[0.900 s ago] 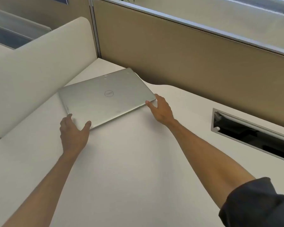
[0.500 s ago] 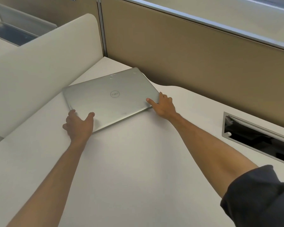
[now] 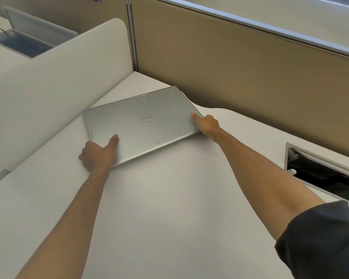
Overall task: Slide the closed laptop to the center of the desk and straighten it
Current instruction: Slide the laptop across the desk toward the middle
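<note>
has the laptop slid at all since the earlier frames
No. The laptop keeps its far corner just as near the tan partition.

Single head-worn wide-angle view, looking forward and down, close over the desk (image 3: 169, 218) corner

Closed laptop (image 3: 141, 125) flat on the desk (image 3: 159, 208), in the far left corner, skewed to the desk edges. Left of it, a curved side divider (image 3: 48, 81); behind it, the back partition (image 3: 240, 67). Left hand (image 3: 98, 154) at the near left corner, thumb on the lid; right hand (image 3: 209, 125) at the right corner, thumb on the lid. Cable opening (image 3: 320, 174) in the desk, well right.
</note>
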